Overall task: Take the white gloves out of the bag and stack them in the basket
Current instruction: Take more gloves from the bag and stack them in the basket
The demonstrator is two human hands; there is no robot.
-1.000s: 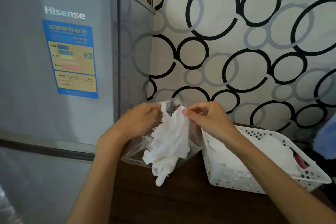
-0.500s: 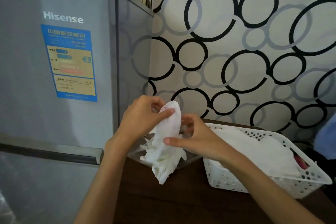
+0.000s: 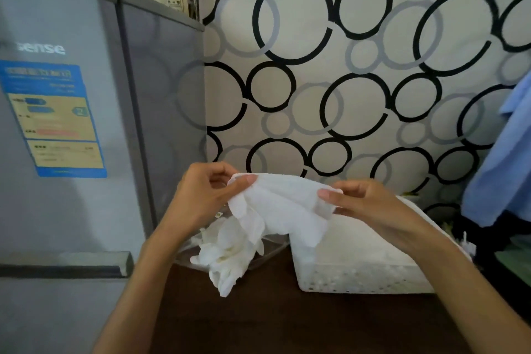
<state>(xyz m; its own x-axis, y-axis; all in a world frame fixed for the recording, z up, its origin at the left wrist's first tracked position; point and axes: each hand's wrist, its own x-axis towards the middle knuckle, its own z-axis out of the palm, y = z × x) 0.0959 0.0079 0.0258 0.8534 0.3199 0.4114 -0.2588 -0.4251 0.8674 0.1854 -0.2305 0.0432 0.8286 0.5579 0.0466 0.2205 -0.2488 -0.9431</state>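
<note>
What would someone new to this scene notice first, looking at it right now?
Probably the white glove stretched across the middle, pinched at one end by the left hand and at the other by the right hand. Below it, more white gloves spill from a clear bag onto the dark table, beside a white basket. The bold ring-patterned wall fills the background.

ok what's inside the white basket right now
The white basket holds a flat pile of white gloves reaching about to its rim. The glove stretched between the left hand and right hand covers its near-left corner, and the right forearm hides its right side.
</note>
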